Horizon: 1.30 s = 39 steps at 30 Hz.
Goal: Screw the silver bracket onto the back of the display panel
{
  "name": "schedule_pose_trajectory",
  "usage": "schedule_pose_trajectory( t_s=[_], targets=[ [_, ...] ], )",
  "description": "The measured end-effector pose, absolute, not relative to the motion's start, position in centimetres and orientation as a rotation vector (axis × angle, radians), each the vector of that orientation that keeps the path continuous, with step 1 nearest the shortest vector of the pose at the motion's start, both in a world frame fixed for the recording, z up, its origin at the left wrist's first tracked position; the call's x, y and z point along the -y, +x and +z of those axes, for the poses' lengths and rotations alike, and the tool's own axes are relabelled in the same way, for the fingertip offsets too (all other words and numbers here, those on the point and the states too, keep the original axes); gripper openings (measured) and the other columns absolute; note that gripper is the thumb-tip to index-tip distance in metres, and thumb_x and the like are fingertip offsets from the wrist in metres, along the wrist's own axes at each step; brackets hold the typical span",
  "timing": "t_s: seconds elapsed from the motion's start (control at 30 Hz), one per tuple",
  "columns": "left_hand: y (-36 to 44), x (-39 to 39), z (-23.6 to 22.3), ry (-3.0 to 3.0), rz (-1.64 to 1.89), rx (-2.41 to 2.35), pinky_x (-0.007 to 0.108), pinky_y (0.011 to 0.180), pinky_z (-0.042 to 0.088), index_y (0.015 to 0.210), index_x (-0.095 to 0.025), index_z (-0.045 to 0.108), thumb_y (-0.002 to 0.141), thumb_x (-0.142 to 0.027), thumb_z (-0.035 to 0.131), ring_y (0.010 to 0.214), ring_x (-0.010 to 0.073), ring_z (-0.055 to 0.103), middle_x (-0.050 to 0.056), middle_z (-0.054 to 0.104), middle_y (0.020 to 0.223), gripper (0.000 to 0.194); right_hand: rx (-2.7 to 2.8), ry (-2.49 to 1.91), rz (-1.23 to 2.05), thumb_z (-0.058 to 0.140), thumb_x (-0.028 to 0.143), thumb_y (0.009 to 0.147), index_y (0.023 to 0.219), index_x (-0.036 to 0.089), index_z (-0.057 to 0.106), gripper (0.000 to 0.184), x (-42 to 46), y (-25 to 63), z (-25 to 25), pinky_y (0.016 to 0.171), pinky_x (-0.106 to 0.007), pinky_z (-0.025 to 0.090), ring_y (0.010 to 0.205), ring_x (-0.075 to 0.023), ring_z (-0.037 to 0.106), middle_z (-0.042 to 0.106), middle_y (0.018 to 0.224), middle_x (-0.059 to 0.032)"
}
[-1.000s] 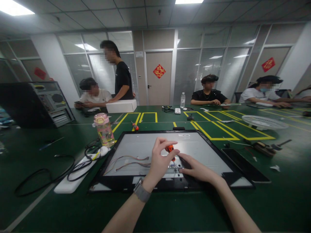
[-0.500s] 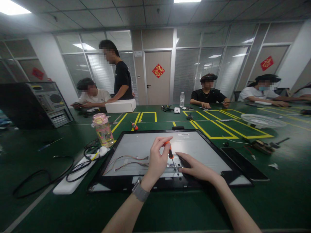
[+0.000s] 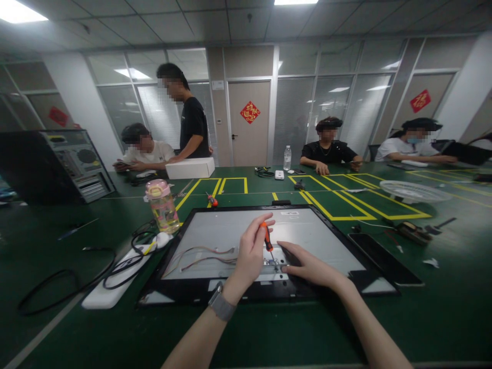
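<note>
Left hand (image 3: 249, 251) pinches the screwdriver (image 3: 268, 239) tip-down between fingers, likely keeping it aligned; right hand (image 3: 309, 264), fingers spread, seemingly steadies the metal plate (image 3: 273, 275).

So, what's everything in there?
Table: one, green, middle
Panel: one, grey, on table
Screwdriver: one, orange, on panel
Wires: several, brown, on panel
Tool: one, red, beyond panel
Cup: one, pink, left
Strip: one, white, left
Cables: several, black, left
Slab: one, black, right
PC: one, black, left
Box: one, white, back
Bottle: one, clear, back
Ring: one, white, right
People: at least four, black and white tops, back
Signs: three, red, back
Watch: one, grey, wrist
Left grip: one, bare, at screwdriver
Right grip: one, bare, on panel
</note>
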<state>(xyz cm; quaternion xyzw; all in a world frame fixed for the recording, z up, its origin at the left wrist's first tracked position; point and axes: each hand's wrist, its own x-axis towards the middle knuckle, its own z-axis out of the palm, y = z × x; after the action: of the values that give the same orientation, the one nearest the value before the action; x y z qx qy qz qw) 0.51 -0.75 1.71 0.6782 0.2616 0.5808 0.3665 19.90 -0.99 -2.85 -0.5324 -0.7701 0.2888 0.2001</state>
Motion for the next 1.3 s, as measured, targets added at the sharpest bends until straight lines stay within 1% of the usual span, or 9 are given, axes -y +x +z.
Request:
schedule_pose_trajectory(
  t_s=[0.1,0.3,0.5,0.67,0.83,1.0,1.1,1.2,1.3],
  targets=[
    [0.43,0.65,1.86,1.789,1.542,-0.631,0.035,0.097,0.042,0.117,-0.020,0.060,0.095,-0.020,0.040,0.111,0.0204,0.057,0.008,0.059,0.121,0.030,2.152,-1.492,0.807,0.061,0.038,0.079,0.142,0.017,0.035,0.071,1.04,19.89,-2.77,0.114,-0.040,0.026,0.135,-0.0249,0.035,0.037,0.148,-0.0111],
    [0.53,0.12,1.64,1.784,1.647,-0.827,0.028,0.077,0.048,0.106,-0.019,0.067,0.083,-0.020,0.061,0.083,0.0161,0.059,0.003,0.059,0.090,0.023,2.147,-1.465,0.809,0.062,0.038,0.078,0.141,0.016,0.037,0.071,0.79,20.00,-3.10,0.113,-0.040,0.025,0.135,-0.0263,0.035,0.038,0.148,-0.0116],
    [0.47,0.31,1.67,1.750,1.550,-0.656,0.032,0.087,0.046,0.113,-0.020,0.065,0.093,-0.024,0.045,0.096,0.0186,0.060,0.007,0.063,0.103,0.028,2.151,-1.459,0.800,0.062,0.038,0.078,0.141,0.015,0.036,0.072,0.63,20.15,-3.38,0.114,-0.039,0.025,0.135,-0.0266,0.035,0.038,0.148,-0.0124],
    [0.64,0.47,1.46,1.790,1.688,-0.844,0.029,0.078,0.047,0.085,-0.019,0.071,0.081,-0.026,0.065,0.076,0.0148,0.055,0.001,0.051,0.083,0.010,2.150,-1.454,0.811,0.062,0.038,0.078,0.142,0.018,0.036,0.071,0.75,20.06,-3.21,0.114,-0.041,0.025,0.136,-0.0265,0.034,0.037,0.148,-0.0105],
    [0.52,0.81,1.68,1.806,1.571,-0.740,0.026,0.072,0.048,0.113,-0.023,0.065,0.094,-0.021,0.040,0.077,0.0129,0.054,0.003,0.048,0.092,0.032,2.133,-1.473,0.826,0.062,0.037,0.078,0.141,0.018,0.037,0.070,0.95,19.90,-2.88,0.113,-0.041,0.027,0.135,-0.0270,0.035,0.038,0.147,-0.0111],
    [0.71,0.99,1.68,1.827,1.638,-0.804,0.025,0.070,0.050,0.104,-0.022,0.069,0.088,-0.025,0.056,0.077,0.0140,0.053,0.002,0.048,0.087,0.021,2.144,-1.452,0.807,0.062,0.038,0.079,0.142,0.017,0.036,0.071,0.82,19.98,-3.15,0.113,-0.041,0.026,0.135,-0.0263,0.035,0.038,0.148,-0.0111],
    [0.72,0.93,1.62,1.837,1.646,-0.764,0.029,0.081,0.048,0.105,-0.022,0.069,0.091,-0.025,0.050,0.088,0.0159,0.057,0.004,0.053,0.097,0.023,2.143,-1.454,0.801,0.062,0.038,0.078,0.141,0.015,0.036,0.072,0.70,20.05,-3.39,0.113,-0.040,0.026,0.135,-0.0265,0.036,0.038,0.148,-0.0122],
    [0.69,0.84,1.62,1.829,1.559,-0.637,0.029,0.081,0.048,0.111,-0.021,0.066,0.095,-0.023,0.043,0.091,0.0165,0.060,0.006,0.059,0.100,0.028,2.146,-1.445,0.796,0.063,0.038,0.078,0.141,0.016,0.037,0.071,0.65,20.08,-3.43,0.113,-0.041,0.027,0.134,-0.0266,0.036,0.038,0.147,-0.0121],
    [0.71,0.77,1.57,1.831,1.574,-0.655,0.026,0.075,0.049,0.103,-0.020,0.069,0.089,-0.023,0.055,0.084,0.0154,0.060,0.004,0.059,0.091,0.020,2.151,-1.442,0.800,0.062,0.037,0.079,0.141,0.017,0.037,0.070,0.64,20.10,-3.35,0.113,-0.041,0.026,0.135,-0.0264,0.036,0.038,0.148,-0.0120]
  ],
)
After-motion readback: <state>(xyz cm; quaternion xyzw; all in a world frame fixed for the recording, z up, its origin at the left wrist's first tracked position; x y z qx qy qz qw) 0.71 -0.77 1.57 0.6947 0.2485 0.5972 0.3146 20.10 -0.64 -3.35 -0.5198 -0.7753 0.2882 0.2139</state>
